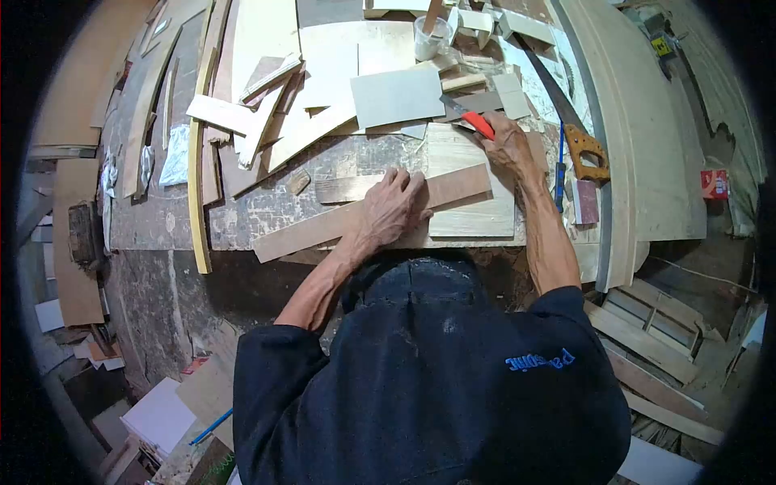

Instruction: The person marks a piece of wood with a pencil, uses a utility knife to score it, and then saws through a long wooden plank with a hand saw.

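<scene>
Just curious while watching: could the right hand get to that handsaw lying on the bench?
Probably yes. The handsaw lies just beside the right hand with nothing between them, though that hand grips a red-handled knife.

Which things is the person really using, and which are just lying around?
In use: left hand pressing the long wood strip on the pale board; right hand holding the red-handled knife.

Lying about: handsaw, plastic cup, grey panel, red box.

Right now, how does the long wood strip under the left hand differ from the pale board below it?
The long wood strip is narrow, brownish and slanted; the pale board is wide, lighter and squarer. The left hand presses the strip; the right hand, holding a red-handled knife, is at the board's top edge. Both lie flat.
</scene>
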`<action>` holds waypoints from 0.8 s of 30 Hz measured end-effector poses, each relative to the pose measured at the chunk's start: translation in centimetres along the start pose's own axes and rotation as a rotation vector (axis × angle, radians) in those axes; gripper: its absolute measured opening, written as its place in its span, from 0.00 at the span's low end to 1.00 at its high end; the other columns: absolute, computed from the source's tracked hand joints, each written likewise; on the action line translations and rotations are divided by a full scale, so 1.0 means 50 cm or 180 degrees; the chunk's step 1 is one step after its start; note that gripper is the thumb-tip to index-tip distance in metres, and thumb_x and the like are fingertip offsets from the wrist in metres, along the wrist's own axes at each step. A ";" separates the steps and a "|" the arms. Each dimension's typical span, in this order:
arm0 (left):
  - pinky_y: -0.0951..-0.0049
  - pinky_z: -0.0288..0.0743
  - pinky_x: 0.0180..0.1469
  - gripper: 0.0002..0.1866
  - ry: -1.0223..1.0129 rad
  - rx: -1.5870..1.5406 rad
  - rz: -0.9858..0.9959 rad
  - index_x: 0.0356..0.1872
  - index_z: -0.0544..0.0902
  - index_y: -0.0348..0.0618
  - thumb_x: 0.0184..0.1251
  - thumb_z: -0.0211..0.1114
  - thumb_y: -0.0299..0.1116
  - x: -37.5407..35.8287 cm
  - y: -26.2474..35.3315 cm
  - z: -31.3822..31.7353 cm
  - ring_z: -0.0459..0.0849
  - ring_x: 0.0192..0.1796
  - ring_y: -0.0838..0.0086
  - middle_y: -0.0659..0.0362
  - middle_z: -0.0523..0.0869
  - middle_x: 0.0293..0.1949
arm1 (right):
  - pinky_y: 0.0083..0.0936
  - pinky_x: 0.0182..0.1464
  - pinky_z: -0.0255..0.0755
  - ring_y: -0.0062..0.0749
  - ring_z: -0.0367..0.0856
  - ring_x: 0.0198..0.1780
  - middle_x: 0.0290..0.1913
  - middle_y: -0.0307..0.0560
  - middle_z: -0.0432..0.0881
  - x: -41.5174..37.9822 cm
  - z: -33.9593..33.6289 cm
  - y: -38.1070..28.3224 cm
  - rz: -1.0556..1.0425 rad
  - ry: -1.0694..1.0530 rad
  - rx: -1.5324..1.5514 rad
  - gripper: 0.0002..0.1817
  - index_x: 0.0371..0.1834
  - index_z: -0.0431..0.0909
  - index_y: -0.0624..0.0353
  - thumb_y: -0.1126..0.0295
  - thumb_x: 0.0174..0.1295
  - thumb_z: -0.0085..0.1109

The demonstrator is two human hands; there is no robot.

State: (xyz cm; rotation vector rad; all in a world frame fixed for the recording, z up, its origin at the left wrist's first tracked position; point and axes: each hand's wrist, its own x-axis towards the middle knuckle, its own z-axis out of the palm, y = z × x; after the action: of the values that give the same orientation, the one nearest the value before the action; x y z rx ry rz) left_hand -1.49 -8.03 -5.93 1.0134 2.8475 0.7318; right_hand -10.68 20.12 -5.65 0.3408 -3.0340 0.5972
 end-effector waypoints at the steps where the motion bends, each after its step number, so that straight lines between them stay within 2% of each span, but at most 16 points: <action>1: 0.64 0.72 0.51 0.32 0.0026 -0.0030 0.0013 0.57 0.70 0.39 0.60 0.66 0.52 -0.002 0.000 0.004 0.73 0.49 0.58 0.50 0.75 0.43 | 0.44 0.45 0.72 0.55 0.79 0.42 0.37 0.57 0.80 0.006 0.000 0.003 -0.0064 0.0025 0.0022 0.13 0.41 0.75 0.60 0.67 0.54 0.61; 4: 0.63 0.72 0.50 0.31 0.0144 -0.0104 0.0025 0.57 0.72 0.42 0.60 0.66 0.53 -0.004 -0.003 0.010 0.74 0.49 0.59 0.51 0.76 0.44 | 0.43 0.44 0.72 0.55 0.80 0.42 0.39 0.58 0.80 0.030 -0.004 -0.004 -0.0298 0.0084 0.0102 0.15 0.43 0.75 0.59 0.72 0.50 0.58; 7: 0.60 0.71 0.50 0.32 0.0272 -0.0049 -0.0042 0.59 0.71 0.43 0.59 0.66 0.53 -0.008 -0.001 0.015 0.73 0.50 0.58 0.52 0.76 0.45 | 0.41 0.38 0.71 0.51 0.80 0.36 0.34 0.56 0.80 0.054 0.005 -0.015 -0.0613 0.0326 0.0187 0.10 0.39 0.75 0.61 0.70 0.56 0.61; 8: 0.58 0.70 0.50 0.33 0.0232 -0.0135 -0.0113 0.60 0.71 0.45 0.59 0.65 0.54 -0.009 0.001 0.016 0.73 0.51 0.57 0.53 0.76 0.46 | 0.40 0.38 0.72 0.49 0.80 0.36 0.34 0.53 0.80 0.068 0.013 -0.021 -0.0752 0.0338 0.0431 0.10 0.38 0.75 0.60 0.71 0.55 0.61; 12: 0.59 0.69 0.49 0.33 0.0389 0.0000 -0.0147 0.60 0.71 0.45 0.59 0.64 0.55 -0.014 0.004 0.030 0.73 0.51 0.58 0.53 0.75 0.47 | 0.38 0.40 0.73 0.48 0.81 0.37 0.33 0.52 0.79 0.093 0.017 -0.114 -0.1051 -0.0418 0.0378 0.10 0.38 0.75 0.58 0.72 0.53 0.61; 15: 0.59 0.69 0.48 0.32 0.0451 0.0017 -0.0144 0.59 0.72 0.45 0.60 0.64 0.56 -0.016 0.004 0.034 0.73 0.50 0.59 0.53 0.75 0.46 | 0.39 0.40 0.73 0.47 0.81 0.42 0.36 0.48 0.78 0.098 0.055 -0.164 -0.1233 -0.0232 0.0315 0.13 0.38 0.73 0.56 0.76 0.47 0.59; 16: 0.58 0.67 0.47 0.33 0.0364 -0.0003 -0.0107 0.60 0.71 0.41 0.61 0.63 0.54 -0.015 0.003 0.031 0.72 0.51 0.58 0.51 0.75 0.48 | 0.40 0.43 0.75 0.47 0.81 0.43 0.38 0.50 0.79 0.104 0.073 -0.167 -0.1227 -0.0197 0.0280 0.14 0.40 0.74 0.57 0.72 0.48 0.61; 19: 0.60 0.69 0.48 0.33 0.0487 0.0063 -0.0102 0.59 0.72 0.43 0.61 0.63 0.56 -0.014 0.003 0.034 0.73 0.50 0.59 0.53 0.75 0.46 | 0.40 0.44 0.75 0.49 0.81 0.44 0.41 0.53 0.80 0.083 0.041 -0.210 -0.0833 -0.0230 0.0457 0.15 0.42 0.74 0.59 0.67 0.51 0.61; 20: 0.60 0.68 0.47 0.33 0.0533 0.0024 -0.0029 0.59 0.72 0.41 0.61 0.63 0.55 -0.014 0.003 0.033 0.73 0.50 0.59 0.52 0.75 0.46 | 0.38 0.48 0.75 0.48 0.81 0.44 0.45 0.53 0.80 0.084 0.028 -0.218 -0.0641 -0.0605 0.0348 0.20 0.47 0.75 0.61 0.62 0.53 0.62; 23: 0.59 0.69 0.47 0.33 0.0404 0.0016 -0.0034 0.60 0.72 0.40 0.60 0.65 0.51 -0.013 0.002 0.032 0.73 0.51 0.59 0.53 0.76 0.49 | 0.38 0.51 0.75 0.48 0.81 0.46 0.46 0.53 0.80 0.079 0.060 -0.213 -0.1165 -0.0395 0.0319 0.20 0.48 0.76 0.61 0.61 0.55 0.61; 24: 0.59 0.69 0.47 0.31 0.0443 -0.0023 -0.0044 0.58 0.74 0.40 0.59 0.65 0.51 -0.011 0.004 0.032 0.73 0.51 0.59 0.53 0.76 0.48 | 0.36 0.52 0.76 0.44 0.80 0.48 0.46 0.50 0.80 0.080 0.077 -0.214 -0.1174 -0.0400 0.0289 0.20 0.50 0.77 0.58 0.62 0.55 0.62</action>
State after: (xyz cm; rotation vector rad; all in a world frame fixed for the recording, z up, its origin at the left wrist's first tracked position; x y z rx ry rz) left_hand -0.64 -7.57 -7.34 0.9779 2.9625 0.8429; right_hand -12.19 8.19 -4.94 0.9476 -2.9447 0.7058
